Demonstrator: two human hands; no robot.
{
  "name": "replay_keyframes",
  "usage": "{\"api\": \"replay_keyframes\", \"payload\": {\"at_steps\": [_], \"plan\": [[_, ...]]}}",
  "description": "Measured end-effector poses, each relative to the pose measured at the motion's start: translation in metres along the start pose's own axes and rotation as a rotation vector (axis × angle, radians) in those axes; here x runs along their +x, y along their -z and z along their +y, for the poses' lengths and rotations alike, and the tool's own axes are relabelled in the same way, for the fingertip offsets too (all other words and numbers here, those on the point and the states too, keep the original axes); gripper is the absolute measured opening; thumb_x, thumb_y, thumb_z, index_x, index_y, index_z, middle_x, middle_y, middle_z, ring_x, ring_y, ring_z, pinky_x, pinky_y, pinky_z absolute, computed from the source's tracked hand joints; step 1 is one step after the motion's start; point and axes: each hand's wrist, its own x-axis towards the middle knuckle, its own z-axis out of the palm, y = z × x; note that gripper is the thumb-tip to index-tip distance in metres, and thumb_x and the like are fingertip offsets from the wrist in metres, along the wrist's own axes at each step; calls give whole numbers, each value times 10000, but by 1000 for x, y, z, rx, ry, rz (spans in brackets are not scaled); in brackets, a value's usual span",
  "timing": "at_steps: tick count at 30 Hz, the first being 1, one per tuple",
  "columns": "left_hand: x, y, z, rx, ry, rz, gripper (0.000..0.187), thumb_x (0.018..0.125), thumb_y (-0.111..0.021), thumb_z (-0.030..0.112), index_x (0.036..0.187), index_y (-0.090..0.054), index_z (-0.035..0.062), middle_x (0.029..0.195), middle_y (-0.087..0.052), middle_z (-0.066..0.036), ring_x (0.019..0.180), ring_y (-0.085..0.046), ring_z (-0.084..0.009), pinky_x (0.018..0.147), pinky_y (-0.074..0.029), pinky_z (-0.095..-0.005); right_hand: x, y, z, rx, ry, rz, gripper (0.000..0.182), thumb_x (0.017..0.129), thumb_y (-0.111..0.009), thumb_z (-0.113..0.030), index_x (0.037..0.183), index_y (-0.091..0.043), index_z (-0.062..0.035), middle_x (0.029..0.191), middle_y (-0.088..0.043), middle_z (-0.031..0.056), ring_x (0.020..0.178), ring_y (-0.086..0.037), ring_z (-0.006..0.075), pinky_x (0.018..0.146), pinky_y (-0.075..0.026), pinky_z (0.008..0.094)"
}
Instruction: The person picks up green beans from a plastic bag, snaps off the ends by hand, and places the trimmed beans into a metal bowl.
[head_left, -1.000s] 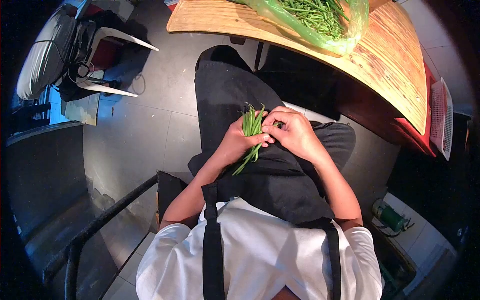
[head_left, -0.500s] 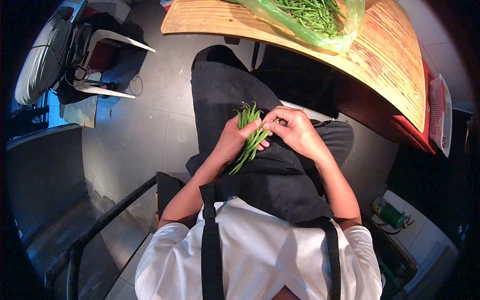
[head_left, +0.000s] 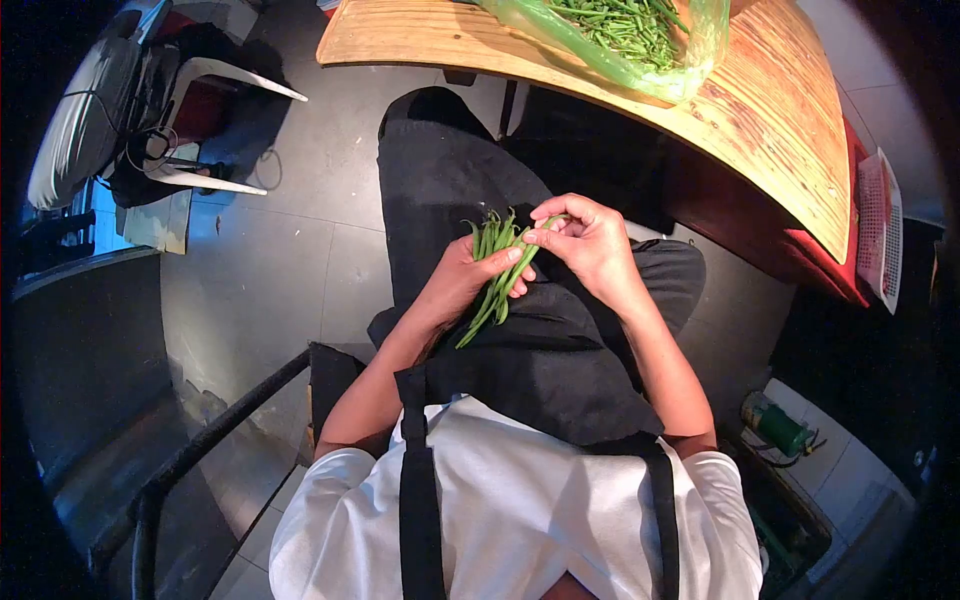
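Note:
A bunch of green beans (head_left: 490, 300) lies across my left hand (head_left: 470, 270), whose thumb presses over the stems while the fingers wrap round from below. Bean tips stick out above the thumb, and the long ends hang down over my lap. My right hand (head_left: 585, 240) is closed beside the bunch's upper right side, with thumb and fingers pinching the end of one green bean. Both hands are above the dark apron (head_left: 450, 180) on my lap.
Ahead stands a wooden table (head_left: 400, 40) bearing a green plastic bag (head_left: 690, 85) with many beans in it. A white plastic basket (head_left: 878, 230) is at its right. A chair (head_left: 215, 183) stands at far left, and a black rail (head_left: 215, 435) runs near my left elbow.
My right hand has shifted slightly up, its fingers turning outward with the pinched bean end. My left hand still holds the bunch in nearly the same place.

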Motion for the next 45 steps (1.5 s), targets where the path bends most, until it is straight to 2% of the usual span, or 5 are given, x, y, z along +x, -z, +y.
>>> {"api": "replay_keyframes", "payload": {"at_steps": [7, 11, 22, 37, 45], "plan": [[4, -5, -1, 13, -42, 76, 232, 1000, -641, 182, 1115, -679, -16, 928, -742, -102, 729, -683, -128, 695, -566, -264, -9, -10, 7, 144, 64, 76, 183, 923, -713, -16, 1096, -732, 41, 984, -684, 71, 853, -666, 107, 705, -543, 234], [7, -8, -2, 8, -55, 92, 228, 993, -646, 178, 1101, -684, -20, 928, -743, -101, 701, -669, -124, 673, -553, -255, -13, -9, 11, 32, 125, 72, 193, 917, -711, 6, 1103, -726, 55, 1000, -687, 84, 833, -675, 115, 713, -553, 237], [5, -10, 0, 37, -42, 87, 212, 985, -653, 195, 1055, -691, -1, 896, -731, -80, 686, -651, -121, 651, -541, -263, -17, -9, 9, 416, -20, -11, 260, 894, -723, 60, 1153, -704, 38, 919, -707, 69, 782, -674, 99, 714, -561, 261], [7, -16, 4, 25, -112, 41, 222, 1009, -626, 171, 1101, -690, -20, 945, -755, -112, 724, -703, -135, 662, -564, -262, -18, -2, 4, 151, 68, 103, 134, 898, -733, 29, 1028, -760, 22, 901, -728, 72, 796, -665, 98, 706, -548, 246], [9, -11, 9, 109, -187, 8, 141, 1000, -648, 158, 988, -661, 18, 826, -694, -43, 654, -611, -96, 609, -494, -260, -14, 2, 1, 161, 14, 111, 158, 903, -748, -5, 1059, -744, 14, 896, -735, 64, 787, -665, 85, 693, -541, 228]]}}
